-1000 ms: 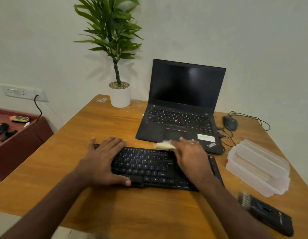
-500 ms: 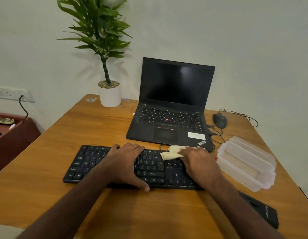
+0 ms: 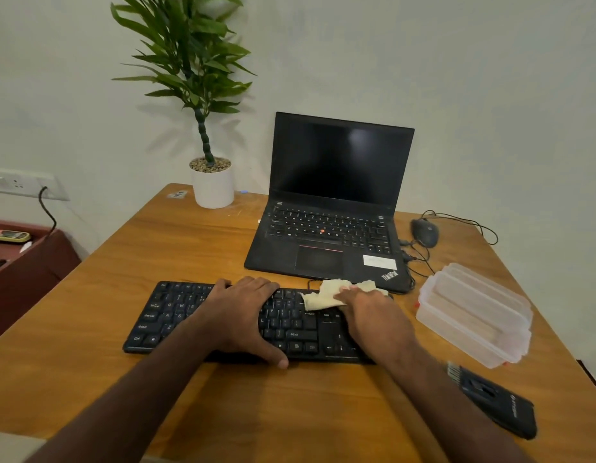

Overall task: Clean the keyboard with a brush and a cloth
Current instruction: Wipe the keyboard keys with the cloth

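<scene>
Fingers [image 3: 256,289] of the left hand [image 3: 243,315] lie spread and fairly straight across the middle keys of the black keyboard [image 3: 176,315], thumb hooked over its near edge, pressing it down to the table [image 3: 156,248] and gripping nothing. That keyboard runs left to right in front of the person, its long axis across the view, so a wipe would likely travel along that line. Right of the left hand, the right hand [image 3: 373,315] rests palm down on the keyboard's right end, its fingers pressing a crumpled pale cloth [image 3: 323,295] onto the far key rows; whether they curl into the cloth is hidden. Uncleaned keys stretch leftward from the cloth, and the right hand is the one placed to sweep them. Farther right, near the table's front edge, the black brush [image 3: 497,399] lies untouched, well apart from both hands.
</scene>
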Motion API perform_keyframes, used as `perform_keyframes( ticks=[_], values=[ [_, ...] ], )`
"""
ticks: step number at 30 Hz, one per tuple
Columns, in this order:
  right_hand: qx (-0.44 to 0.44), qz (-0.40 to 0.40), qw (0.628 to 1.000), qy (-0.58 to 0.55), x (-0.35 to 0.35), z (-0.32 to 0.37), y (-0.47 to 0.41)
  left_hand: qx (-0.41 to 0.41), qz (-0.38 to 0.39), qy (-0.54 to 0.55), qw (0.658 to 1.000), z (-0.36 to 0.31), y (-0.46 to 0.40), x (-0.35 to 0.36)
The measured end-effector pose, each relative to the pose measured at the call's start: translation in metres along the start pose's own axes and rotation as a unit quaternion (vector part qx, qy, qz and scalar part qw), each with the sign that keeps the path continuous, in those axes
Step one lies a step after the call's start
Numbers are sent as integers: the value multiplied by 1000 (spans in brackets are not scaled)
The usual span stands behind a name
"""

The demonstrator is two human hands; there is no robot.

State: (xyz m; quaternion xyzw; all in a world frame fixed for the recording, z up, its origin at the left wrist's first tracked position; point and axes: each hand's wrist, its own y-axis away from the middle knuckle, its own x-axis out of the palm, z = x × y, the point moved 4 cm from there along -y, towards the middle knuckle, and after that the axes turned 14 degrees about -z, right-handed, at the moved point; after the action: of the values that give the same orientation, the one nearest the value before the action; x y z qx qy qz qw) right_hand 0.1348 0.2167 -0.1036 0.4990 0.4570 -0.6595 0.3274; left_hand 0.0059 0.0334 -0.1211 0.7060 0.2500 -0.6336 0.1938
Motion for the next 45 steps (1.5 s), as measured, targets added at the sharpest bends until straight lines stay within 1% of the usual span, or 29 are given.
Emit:
perform_keyframes(
  ticks=[3,6,8,11,14,16,18,20,22,23,24,25,28,30,32,35,37,39,40,42,43,44,45],
  values=[
    [15,-15,1000,16,1,21,-3,-2,1,-2,1000,-1,-1,1],
    [-6,-25,999,-47,9,54,-9,4,-2,-13,1000,-3,-2,-1],
    [-16,-20,997,-69,14,57,-12,3,-1,-16,1000,-2,-2,-3],
    [-24,-5,997,-67,13,38,-8,2,2,-7,1000,2,-2,-2],
    [-27,-4,999,-29,5,10,-3,0,-3,7,1000,4,1,0],
    [-9,-10,1000,10,-3,-9,-4,-1,-7,13,1000,5,2,0],
    [22,-17,999,18,-7,-24,-8,-2,-10,13,1000,5,4,1],
    [71,-61,995,-24,-18,-30,-14,0,-16,13,1000,5,5,3],
    [103,-150,980,-80,-31,-26,-18,4,-23,9,1000,4,5,4],
    [98,-184,973,-96,-35,-18,-19,6,-26,8,1000,4,6,4],
    [78,-193,972,-109,-35,-5,-19,6,-29,8,1000,4,5,4],
    [47,-173,977,-119,-29,9,-19,6,-30,9,999,4,5,4],
    [-30,-48,994,-95,4,46,-10,2,-32,11,999,4,5,3],
    [-31,-16,996,-82,11,43,-8,-4,-27,14,1000,5,5,3],
    [-19,-18,997,-74,3,28,-7,-6,-19,16,1000,6,5,2],
    [-1,-26,1000,-15,-6,-8,-8,-2,-19,20,1000,7,5,4],
    [11,-14,1000,-12,-7,-26,-8,-1,-21,21,1000,7,5,4],
    [24,-9,999,-41,-13,-33,-10,3,-21,18,1000,6,6,5],
    [40,-30,997,-55,-19,-35,-13,4,-20,17,1000,6,5,5],
    [81,-121,985,-90,-34,-38,-21,5,-22,15,1000,6,5,5],
    [94,-155,977,-113,-39,-37,-22,5,-23,15,1000,6,4,5],
    [91,-159,975,-130,-39,-31,-23,5,-23,15,1000,6,4,5],
    [70,-132,980,-133,-35,-22,-21,4,-21,15,1000,6,4,4]
  ],
)
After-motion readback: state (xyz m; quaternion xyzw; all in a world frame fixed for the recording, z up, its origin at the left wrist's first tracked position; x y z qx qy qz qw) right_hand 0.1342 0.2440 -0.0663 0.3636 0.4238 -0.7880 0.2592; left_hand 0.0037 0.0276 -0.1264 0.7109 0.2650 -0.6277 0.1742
